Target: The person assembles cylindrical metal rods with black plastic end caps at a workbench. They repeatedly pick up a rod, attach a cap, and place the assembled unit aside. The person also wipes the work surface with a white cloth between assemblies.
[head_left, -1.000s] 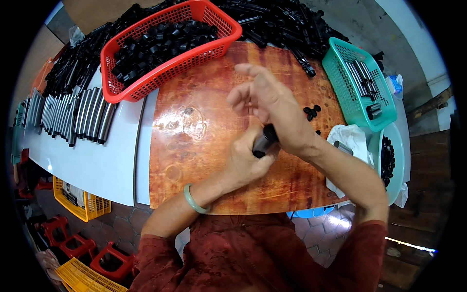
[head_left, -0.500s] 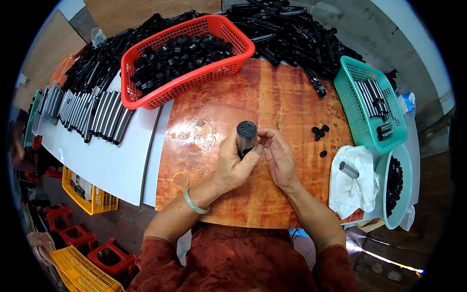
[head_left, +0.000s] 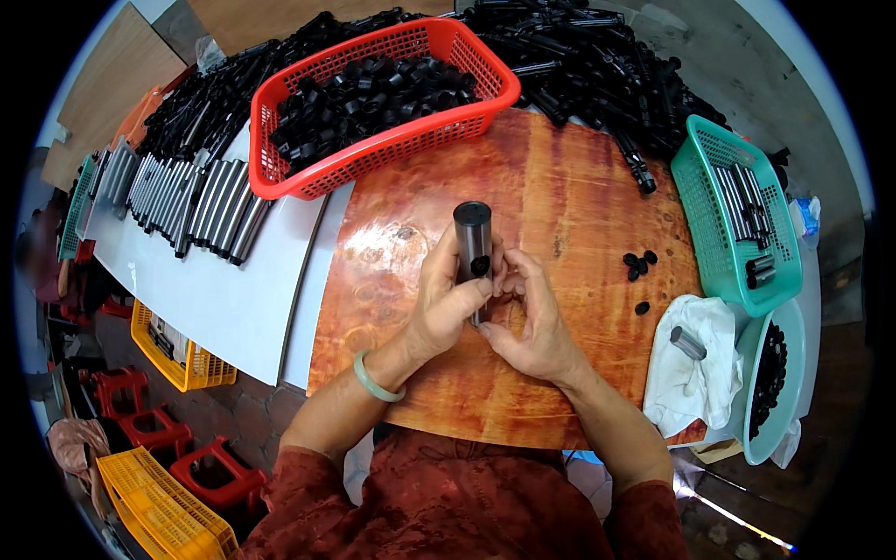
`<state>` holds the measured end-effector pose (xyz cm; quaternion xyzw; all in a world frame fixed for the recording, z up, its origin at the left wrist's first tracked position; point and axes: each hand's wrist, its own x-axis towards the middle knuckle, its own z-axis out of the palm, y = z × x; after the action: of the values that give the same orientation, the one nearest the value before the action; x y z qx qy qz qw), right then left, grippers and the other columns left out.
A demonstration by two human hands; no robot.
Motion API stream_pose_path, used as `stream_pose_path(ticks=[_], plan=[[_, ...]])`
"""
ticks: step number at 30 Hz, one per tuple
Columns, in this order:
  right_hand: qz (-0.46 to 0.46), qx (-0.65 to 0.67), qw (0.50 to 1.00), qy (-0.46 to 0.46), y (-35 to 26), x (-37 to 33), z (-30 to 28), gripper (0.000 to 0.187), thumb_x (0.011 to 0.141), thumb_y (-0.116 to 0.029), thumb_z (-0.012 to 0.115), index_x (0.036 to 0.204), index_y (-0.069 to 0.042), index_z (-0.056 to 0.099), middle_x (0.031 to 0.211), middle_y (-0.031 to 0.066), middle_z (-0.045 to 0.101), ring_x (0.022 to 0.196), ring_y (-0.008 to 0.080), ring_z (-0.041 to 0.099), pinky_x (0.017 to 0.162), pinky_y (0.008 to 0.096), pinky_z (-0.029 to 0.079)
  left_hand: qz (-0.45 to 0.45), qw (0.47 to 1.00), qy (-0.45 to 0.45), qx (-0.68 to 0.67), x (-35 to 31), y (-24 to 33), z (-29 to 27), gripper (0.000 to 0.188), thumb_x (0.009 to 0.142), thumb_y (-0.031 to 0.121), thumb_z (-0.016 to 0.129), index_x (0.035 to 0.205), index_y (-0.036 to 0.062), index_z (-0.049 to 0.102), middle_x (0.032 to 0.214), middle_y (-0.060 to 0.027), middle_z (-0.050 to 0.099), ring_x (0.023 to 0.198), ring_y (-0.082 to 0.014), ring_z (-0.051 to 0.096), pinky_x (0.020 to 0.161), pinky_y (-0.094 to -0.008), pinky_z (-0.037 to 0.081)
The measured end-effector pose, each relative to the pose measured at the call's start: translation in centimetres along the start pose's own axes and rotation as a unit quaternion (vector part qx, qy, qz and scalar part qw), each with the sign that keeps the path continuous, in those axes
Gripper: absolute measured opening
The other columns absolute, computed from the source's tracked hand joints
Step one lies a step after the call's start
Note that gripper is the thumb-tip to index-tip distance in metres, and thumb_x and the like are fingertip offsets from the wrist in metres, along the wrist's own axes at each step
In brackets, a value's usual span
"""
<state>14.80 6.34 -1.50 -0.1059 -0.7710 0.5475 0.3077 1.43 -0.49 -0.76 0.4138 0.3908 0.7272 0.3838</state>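
Note:
Over the wooden board, my left hand [head_left: 441,303] is wrapped round a short dark grey metal tube [head_left: 476,241] with a black end cap on top. The tube stands nearly upright, and a small round black piece or opening [head_left: 480,266] shows on its side above my left thumb. My right hand [head_left: 539,334] is at the tube's lower part, its thumb against the bottom end and its fingers curled behind; their tips are partly hidden. Several small black caps [head_left: 638,265] lie on the board to the right. Another short tube [head_left: 688,343] rests on a white cloth [head_left: 695,387].
A red basket [head_left: 385,152] of black rings stands at the back, before heaps of black parts [head_left: 588,70]. Metal tubes [head_left: 201,205] lie in a row at left. A teal basket [head_left: 742,271] with tubes and a pale green basin [head_left: 752,425] of black caps stand at right.
The tube has tipped more upright, showing more of its side and the round black spot. My right hand has lowered, its thumb now at the tube's bottom end. The whole view has shifted slightly.

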Motion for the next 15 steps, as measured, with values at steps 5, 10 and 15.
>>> stream_pose_path(ticks=[5, 10, 15], plan=[[-0.014, -0.018, 1.0, 0.015, 0.09, -0.02, 0.45, 0.078, 0.064, 0.011, 0.068, 0.131, 0.001, 0.029, 0.11, 0.014, 0.037, 0.096, 0.0211, 0.051, 0.08, 0.0313, 0.052, -0.041, 0.991, 0.015, -0.129, 0.26, 0.09, 0.43, 0.052, 0.073, 0.031, 0.06, 0.108, -0.0027, 0.043, 0.086, -0.0096, 0.048, 0.075, -0.0175, 0.05, 0.068, -0.0294, 0.043], [-0.001, -0.032, 0.999, 0.027, -0.01, -0.09, 0.76, 0.082, 0.063, 0.009, 0.073, 0.131, 0.002, 0.029, 0.111, 0.0146, 0.037, 0.097, 0.0212, 0.052, 0.08, 0.0313, 0.053, -0.042, 0.989, -0.004, -0.142, 0.23, -0.36, 0.13, 0.051, 0.074, 0.03, 0.06, 0.109, -0.0027, 0.044, 0.087, -0.009, 0.049, 0.075, -0.0176, 0.051, 0.068, -0.0295, 0.043], [0.017, -0.043, 0.998, 0.038, 0.2, -0.44, 1.03, 0.08, 0.067, 0.01, 0.069, 0.133, 0.002, 0.025, 0.116, 0.0141, 0.039, 0.101, 0.0203, 0.053, 0.083, 0.0303, 0.051, -0.048, 0.995, -0.008, -0.092, 0.09, -0.23, 0.13, 0.056, 0.075, 0.027, 0.058, 0.119, -0.0046, 0.045, 0.089, -0.0096, 0.051, 0.077, -0.018, 0.053, 0.071, -0.0297, 0.045]])
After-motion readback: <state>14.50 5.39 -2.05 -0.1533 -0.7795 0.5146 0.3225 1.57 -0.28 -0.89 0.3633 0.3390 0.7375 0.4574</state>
